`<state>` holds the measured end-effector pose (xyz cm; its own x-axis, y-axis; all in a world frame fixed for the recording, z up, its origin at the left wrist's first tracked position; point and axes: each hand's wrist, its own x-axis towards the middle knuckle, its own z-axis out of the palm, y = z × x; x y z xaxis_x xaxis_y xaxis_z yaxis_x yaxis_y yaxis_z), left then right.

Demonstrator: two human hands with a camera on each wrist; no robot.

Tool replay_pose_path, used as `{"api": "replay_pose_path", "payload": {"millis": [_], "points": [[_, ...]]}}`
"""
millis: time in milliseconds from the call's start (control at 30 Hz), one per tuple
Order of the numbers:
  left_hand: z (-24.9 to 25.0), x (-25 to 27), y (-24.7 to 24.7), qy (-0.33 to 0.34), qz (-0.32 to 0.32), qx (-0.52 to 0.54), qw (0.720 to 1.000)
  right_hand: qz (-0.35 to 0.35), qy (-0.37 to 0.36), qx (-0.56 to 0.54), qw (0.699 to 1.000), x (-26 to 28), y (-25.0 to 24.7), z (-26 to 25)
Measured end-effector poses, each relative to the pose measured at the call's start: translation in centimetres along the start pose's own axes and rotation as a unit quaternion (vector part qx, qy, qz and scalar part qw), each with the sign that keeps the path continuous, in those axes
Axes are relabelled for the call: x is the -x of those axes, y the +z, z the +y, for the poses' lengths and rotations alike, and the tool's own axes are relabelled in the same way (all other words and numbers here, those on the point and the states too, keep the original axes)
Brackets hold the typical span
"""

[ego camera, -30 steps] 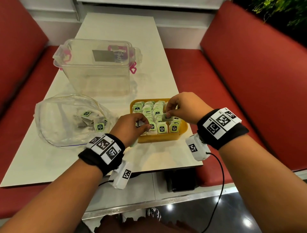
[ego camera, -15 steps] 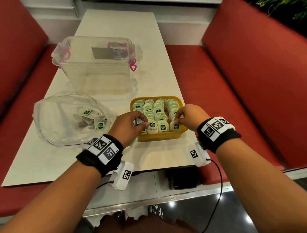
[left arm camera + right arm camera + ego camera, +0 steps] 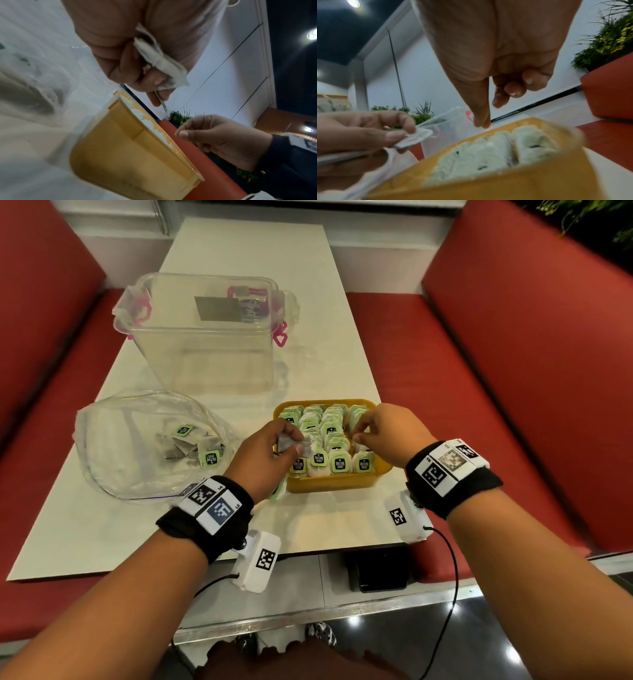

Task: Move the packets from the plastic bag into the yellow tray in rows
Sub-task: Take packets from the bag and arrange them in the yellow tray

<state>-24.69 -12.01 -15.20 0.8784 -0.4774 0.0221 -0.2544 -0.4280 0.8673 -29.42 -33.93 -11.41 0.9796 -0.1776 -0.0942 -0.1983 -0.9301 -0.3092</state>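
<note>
Left hand [image 3: 270,453] over the near-left corner of the yellow tray [image 3: 337,484], fingers curled round a small bunch of packets [image 3: 294,444]; left wrist view shows folded tea bags [image 3: 161,63] tucked between palm and fingers.

Right hand [image 3: 387,433] over the tray's right side, thumb and forefinger pressed together tip to tip just above the right-hand row, other fingers curled in. Whether anything is between the tips, such as a string, cannot be told.

Tray stands on the table [image 3: 260,261] near its front edge, filled with four rows of green-tagged packets [image 3: 339,463] standing on edge.

Plastic bag [image 3: 144,440] lies left of the tray, mouth open, with a few packets [image 3: 191,443] left inside.

Clear box [image 3: 205,337] with pink clips stands behind bag and tray.
</note>
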Motion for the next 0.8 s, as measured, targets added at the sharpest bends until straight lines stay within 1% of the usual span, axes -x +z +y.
{"api": "replay_pose_path", "payload": {"millis": [100,167,233,267,367,433,500,633,733,800], "points": [[0.0,-0.2,0.2,-0.003,-0.011,0.030,0.999,-0.004,-0.068,-0.076,0.995,0.3,-0.2,-1.9],[0.2,-0.3,0.3,-0.018,-0.022,0.061,0.998,-0.016,-0.112,-0.097,0.989,0.4,0.0,-2.8],[0.4,-0.3,0.4,-0.040,-0.031,0.105,0.993,-0.022,-0.136,-0.104,0.985,0.5,0.3,-3.5],[0.5,-0.3,0.4,-0.047,-0.034,0.123,0.991,-0.014,-0.144,-0.110,0.983,0.5,0.5,-3.6],[0.9,-0.2,0.3,-0.049,-0.040,0.150,0.987,0.016,-0.146,-0.143,0.979,0.7,0.6,-3.7],[1.0,-0.1,0.2,-0.053,-0.046,0.159,0.985,0.022,-0.138,-0.159,0.977,0.8,0.5,-3.5],[0.8,-0.1,0.2,-0.053,-0.043,0.154,0.986,0.023,-0.131,-0.152,0.979,0.8,0.1,-3.3],[0.5,-0.3,0.0,-0.025,-0.002,0.106,0.994,0.004,-0.105,-0.131,0.986,0.7,-0.5,-2.9],[1.1,-0.7,-0.1,-0.010,-0.002,0.106,0.994,-0.012,-0.100,-0.117,0.988,0.7,-0.6,-2.9],[1.4,-0.9,-0.1,-0.001,-0.003,0.081,0.997,-0.011,-0.104,-0.116,0.988,0.7,-0.5,-3.0]]}}
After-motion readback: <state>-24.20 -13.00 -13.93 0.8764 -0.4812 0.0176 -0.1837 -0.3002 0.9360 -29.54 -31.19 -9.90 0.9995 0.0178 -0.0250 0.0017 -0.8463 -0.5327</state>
